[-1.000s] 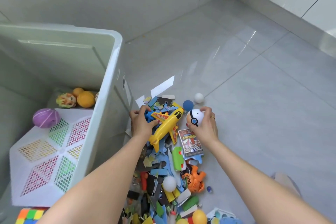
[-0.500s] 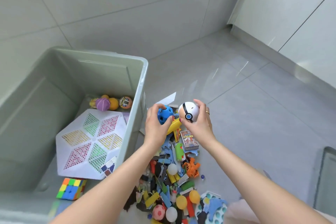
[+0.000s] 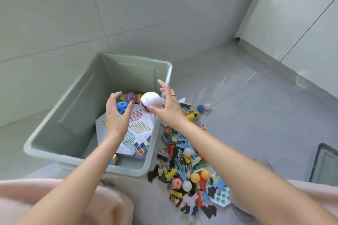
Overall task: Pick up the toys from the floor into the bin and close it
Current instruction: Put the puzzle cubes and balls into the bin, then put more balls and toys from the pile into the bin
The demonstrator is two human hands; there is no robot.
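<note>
Inside, the bin (image 3: 169, 71) holds puzzle cubes (image 3: 141, 145) and balls (image 3: 131, 97).

Both bare forearms reach forward from the bottom corners, converging toward frame centre. Left hand (image 3: 117, 113) is raised, back toward camera, fingers spread and curled, thumb out to the right, red-painted nails visible; nothing gripped. Right hand (image 3: 167, 105) sits just beside it, slightly further forward, fingers splayed wide and extended, thumb pointing left, a ring on one finger; palm released, not clasping. Hands close together, not touching.
</note>
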